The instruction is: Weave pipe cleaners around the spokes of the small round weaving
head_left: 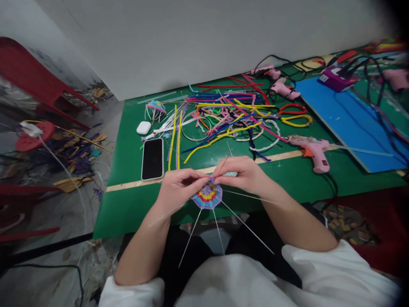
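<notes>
Both hands hold a small round woven disc [207, 195] of coloured rings, purple at the rim, with thin clear spokes sticking out all around. My left hand [177, 187] grips its left edge. My right hand [243, 173] pinches the top right part, fingers closed on the weave or a spoke. The disc hovers over the near edge of the green table [128, 204], above my lap.
A pile of coloured pipe cleaners [230, 117] lies mid-table. A black phone [152, 158] and white earbud case [143, 127] sit left. A pink glue gun [311, 150] lies right, near a blue board [351, 123]. More glue guns [283, 88] and cables sit behind. Red chair [38, 81] at left.
</notes>
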Available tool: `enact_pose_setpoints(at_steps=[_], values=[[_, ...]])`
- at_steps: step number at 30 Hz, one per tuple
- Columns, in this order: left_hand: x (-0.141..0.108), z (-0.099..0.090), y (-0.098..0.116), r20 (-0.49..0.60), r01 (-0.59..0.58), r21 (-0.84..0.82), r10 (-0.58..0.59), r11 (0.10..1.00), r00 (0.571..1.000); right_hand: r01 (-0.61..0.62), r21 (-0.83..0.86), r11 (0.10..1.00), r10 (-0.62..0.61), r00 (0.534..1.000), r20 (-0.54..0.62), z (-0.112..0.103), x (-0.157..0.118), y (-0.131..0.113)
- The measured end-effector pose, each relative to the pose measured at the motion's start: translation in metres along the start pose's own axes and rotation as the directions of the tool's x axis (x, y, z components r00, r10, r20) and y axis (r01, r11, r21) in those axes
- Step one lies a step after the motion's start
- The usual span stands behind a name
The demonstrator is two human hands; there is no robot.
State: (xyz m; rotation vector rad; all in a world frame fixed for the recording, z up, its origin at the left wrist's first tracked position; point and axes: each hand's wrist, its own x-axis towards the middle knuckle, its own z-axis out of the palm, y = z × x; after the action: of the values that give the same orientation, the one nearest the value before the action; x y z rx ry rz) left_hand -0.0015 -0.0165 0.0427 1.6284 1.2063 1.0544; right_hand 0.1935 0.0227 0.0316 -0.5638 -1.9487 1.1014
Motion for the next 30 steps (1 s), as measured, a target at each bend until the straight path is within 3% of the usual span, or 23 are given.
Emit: enact_pose_setpoints(at_steps=[6, 17, 30], values=[[0.0022, 0.0015, 0.0009, -0.049, -0.001, 0.01, 0.001, 1.0, 0.999, -0.015, -0.05, 0.999, 0.016, 1.0, 0.004, -0.0012, 0.0001, 0.0016], [0.0031, 0.0025, 0.0023, -0.004, 0.014, -0.013, -0.014, 1.0, 1.0, -0.095, -0.058, 0.994, 0.095, 0.995, -0.013, -0.0023, 0.0008, -0.0003], [0.0024, 0.0014, -0.0043, 0.057, 0.186, -0.144, -0.179, 0.972, 0.982, -0.157, 0.084, 0.984, 0.155, 0.987, 0.032, -0.0041, 0.0, 0.0033]])
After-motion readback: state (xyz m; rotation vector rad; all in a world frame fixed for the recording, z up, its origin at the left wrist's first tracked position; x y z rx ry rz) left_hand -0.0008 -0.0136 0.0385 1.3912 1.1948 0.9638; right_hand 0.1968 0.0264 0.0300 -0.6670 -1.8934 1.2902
